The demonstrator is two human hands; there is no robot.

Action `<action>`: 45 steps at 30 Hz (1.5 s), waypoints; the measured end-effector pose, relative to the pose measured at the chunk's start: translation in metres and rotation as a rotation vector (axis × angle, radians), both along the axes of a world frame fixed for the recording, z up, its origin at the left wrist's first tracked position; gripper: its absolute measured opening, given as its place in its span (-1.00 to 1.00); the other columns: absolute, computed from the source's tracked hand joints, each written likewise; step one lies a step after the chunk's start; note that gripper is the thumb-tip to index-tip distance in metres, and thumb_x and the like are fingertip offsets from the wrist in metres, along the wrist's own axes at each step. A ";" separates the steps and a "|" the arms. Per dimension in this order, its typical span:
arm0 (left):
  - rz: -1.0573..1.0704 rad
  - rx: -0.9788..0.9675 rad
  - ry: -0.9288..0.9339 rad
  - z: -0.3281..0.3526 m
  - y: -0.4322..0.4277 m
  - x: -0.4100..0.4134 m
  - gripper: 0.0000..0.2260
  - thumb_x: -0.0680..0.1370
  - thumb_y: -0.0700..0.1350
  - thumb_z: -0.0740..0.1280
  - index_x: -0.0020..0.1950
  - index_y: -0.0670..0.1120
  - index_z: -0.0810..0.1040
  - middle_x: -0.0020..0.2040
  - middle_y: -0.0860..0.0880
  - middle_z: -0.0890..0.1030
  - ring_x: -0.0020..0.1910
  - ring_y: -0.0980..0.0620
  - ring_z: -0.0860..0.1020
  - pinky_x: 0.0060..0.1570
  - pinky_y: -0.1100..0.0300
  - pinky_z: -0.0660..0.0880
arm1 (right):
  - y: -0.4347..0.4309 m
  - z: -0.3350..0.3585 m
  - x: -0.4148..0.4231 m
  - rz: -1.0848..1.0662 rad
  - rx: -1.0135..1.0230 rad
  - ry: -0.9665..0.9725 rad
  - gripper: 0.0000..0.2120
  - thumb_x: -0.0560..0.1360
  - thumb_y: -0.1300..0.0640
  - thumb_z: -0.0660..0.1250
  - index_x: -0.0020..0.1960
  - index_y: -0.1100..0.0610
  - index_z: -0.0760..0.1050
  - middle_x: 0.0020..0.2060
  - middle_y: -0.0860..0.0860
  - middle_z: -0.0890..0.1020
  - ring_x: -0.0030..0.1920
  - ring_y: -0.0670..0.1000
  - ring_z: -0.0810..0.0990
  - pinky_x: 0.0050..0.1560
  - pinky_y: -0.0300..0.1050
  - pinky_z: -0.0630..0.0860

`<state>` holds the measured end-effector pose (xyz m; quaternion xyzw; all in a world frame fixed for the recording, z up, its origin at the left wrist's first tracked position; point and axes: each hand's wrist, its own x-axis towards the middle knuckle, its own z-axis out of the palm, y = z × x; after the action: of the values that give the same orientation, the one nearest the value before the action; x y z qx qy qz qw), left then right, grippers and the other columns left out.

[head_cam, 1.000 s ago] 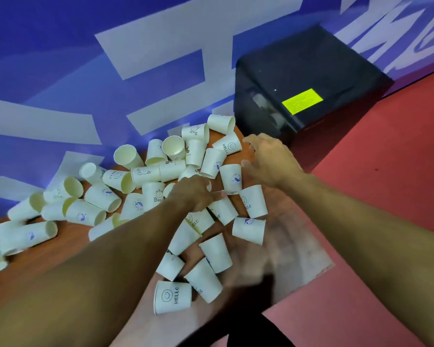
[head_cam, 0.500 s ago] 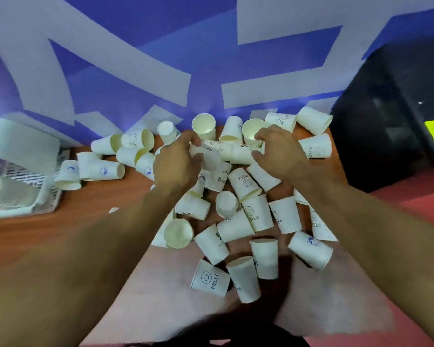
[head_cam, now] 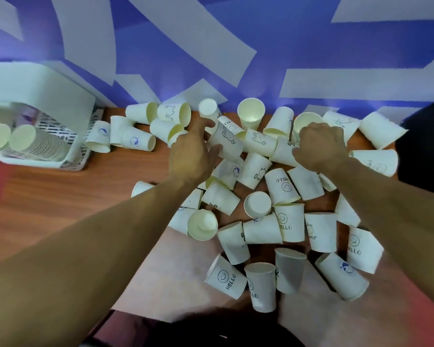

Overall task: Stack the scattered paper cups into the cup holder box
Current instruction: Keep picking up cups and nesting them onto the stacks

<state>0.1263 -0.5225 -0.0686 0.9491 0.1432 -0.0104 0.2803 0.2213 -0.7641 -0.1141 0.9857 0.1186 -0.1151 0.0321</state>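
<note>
The left hand [head_cam: 193, 156] is gripping a bear cup [head_cam: 227, 142] at the far middle of the pile. Its thumb is pressing the cup's near side and its fingers [head_cam: 206, 125] are curling over the far side. The right hand [head_cam: 321, 144] is sitting knuckles-up on the far right of the pile. Its fingers are curling down out of sight behind the back of the hand, and its thumb is touching a % cup [head_cam: 285, 151]. I cannot tell whether it is grasping anything. Both forearms are reaching in from the near edge.

The cups [head_cam: 290, 222] are lying scattered across the middle and right of the tabletop [head_cam: 60, 196]. Most are on their sides and a few are standing upright or upside down, with many touching or overlapping. Several are showing "HELLO" with a smiley, others a bear or a blue mark.

The box [head_cam: 82, 156] is sitting at the far left of the tabletop, against the wall [head_cam: 161, 58], well apart from both hands. Two stacks [head_cam: 35, 144] of nested cups are lying side by side in it, their round ends facing left. A few loose cups are lying just beside its right side.
</note>
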 end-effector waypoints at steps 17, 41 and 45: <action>0.030 0.085 -0.141 0.016 0.016 -0.009 -0.73 0.54 0.05 0.32 0.22 0.04 0.53 0.04 0.03 0.67 -0.07 -0.05 0.62 -0.09 0.02 0.57 | 0.020 0.045 -0.031 0.042 0.043 -0.422 -0.67 0.51 0.03 0.29 0.08 0.29 0.52 0.01 0.20 0.56 0.07 0.21 0.48 0.27 0.18 0.21; 0.041 0.151 -0.521 0.171 0.267 -0.094 -0.76 0.60 -0.01 0.25 0.24 0.01 0.54 0.14 -0.08 0.61 0.08 -0.16 0.53 -0.06 0.01 0.42 | 0.334 0.239 -0.168 0.288 0.243 -0.698 -0.78 0.28 0.41 0.40 -0.08 0.28 0.60 -0.19 0.14 0.59 -0.24 0.17 0.51 -0.27 -0.11 0.24; 0.063 0.215 -0.543 0.199 0.315 -0.099 -0.76 0.60 0.00 0.24 0.23 -0.01 0.54 0.13 -0.08 0.61 0.07 -0.15 0.53 -0.13 0.05 0.37 | 0.386 0.268 -0.179 0.331 0.235 -0.674 -0.74 0.41 0.34 0.34 0.10 0.25 0.54 -0.01 0.12 0.55 -0.06 0.13 0.49 -0.17 -0.10 0.27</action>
<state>0.0273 -0.2076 0.1300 0.9365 0.0928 0.2678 0.2064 0.0422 -0.3777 0.1540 0.9328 0.2711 0.2362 -0.0256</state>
